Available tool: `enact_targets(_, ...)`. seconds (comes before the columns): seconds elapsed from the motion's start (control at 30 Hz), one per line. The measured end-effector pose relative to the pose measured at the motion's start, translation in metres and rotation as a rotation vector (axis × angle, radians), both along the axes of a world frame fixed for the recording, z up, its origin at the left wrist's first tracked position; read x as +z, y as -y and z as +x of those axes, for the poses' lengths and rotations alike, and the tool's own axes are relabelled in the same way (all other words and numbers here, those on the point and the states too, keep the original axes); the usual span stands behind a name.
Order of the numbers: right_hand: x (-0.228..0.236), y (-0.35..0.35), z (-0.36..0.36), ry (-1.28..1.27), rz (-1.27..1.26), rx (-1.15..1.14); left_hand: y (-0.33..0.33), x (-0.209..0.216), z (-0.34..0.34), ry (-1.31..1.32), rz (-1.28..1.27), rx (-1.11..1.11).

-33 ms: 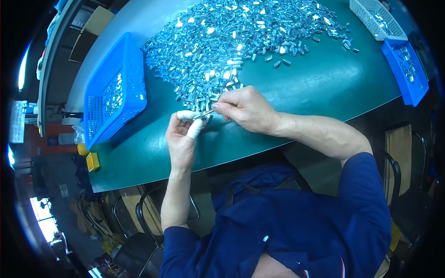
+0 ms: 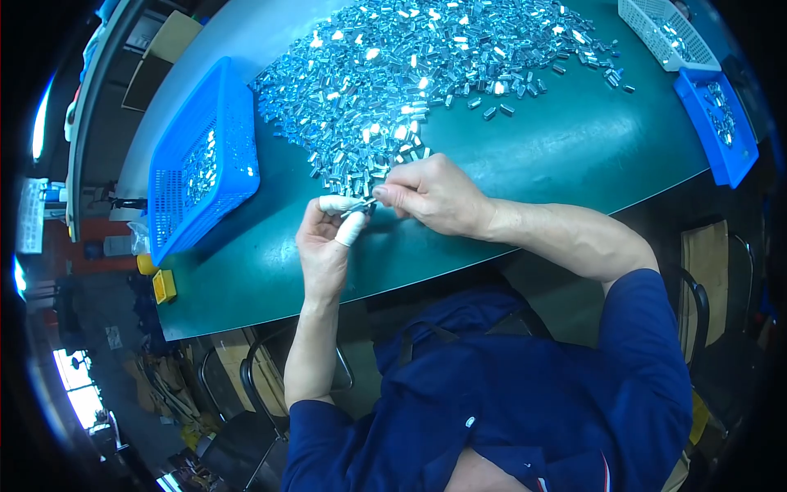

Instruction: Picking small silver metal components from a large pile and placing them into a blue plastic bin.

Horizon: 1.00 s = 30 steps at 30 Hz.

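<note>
White finger covers wrap the thumb and index finger of my left hand (image 2: 325,246), which pinches a small shiny metal piece (image 2: 368,207) between them. My right hand (image 2: 438,195) comes in from the right, thumb and index finger pressed together at that piece. What the right fingertips hold is too small to make out. Both hands meet just above the green tabletop (image 2: 541,156), at the near tip of a wide heap of small silvery metal pieces (image 2: 393,74).
A blue basket (image 2: 246,123) with some metal pieces stands at the left. Near it sits a small yellow box (image 2: 164,285) at the table's edge. At the far right are a white basket (image 2: 648,29) and a blue tray (image 2: 734,168), both with pieces inside.
My left hand has shifted slightly right, bringing its fingertips closer to my right hand. The right hand has hardly moved.
</note>
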State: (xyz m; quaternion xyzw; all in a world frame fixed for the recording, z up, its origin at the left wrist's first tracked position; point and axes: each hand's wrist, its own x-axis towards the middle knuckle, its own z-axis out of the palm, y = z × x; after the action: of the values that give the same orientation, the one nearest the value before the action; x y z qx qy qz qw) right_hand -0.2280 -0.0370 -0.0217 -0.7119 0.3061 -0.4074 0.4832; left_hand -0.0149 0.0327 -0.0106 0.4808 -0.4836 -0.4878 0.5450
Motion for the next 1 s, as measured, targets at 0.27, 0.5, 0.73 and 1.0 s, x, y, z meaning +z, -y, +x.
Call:
enact_targets(0.27,-0.001,-0.003,0.006,-0.017,0.214,0.111,0.005,-0.006,-0.006,0.069,-0.042,0.041)
enact_targets(0.5,-0.005,-0.002,0.009,0.062,0.209,0.106,0.006,0.003,0.004,0.053,0.001,0.024)
enact_targets(0.73,0.000,0.008,-0.001,0.130,0.145,-0.019,0.038,0.070,0.104,0.570,-0.378,0.352)
enact_targets(1.0,0.000,0.010,-0.002,0.076,0.141,-0.031,0.074,0.060,0.095,1.195,-0.487,0.286)
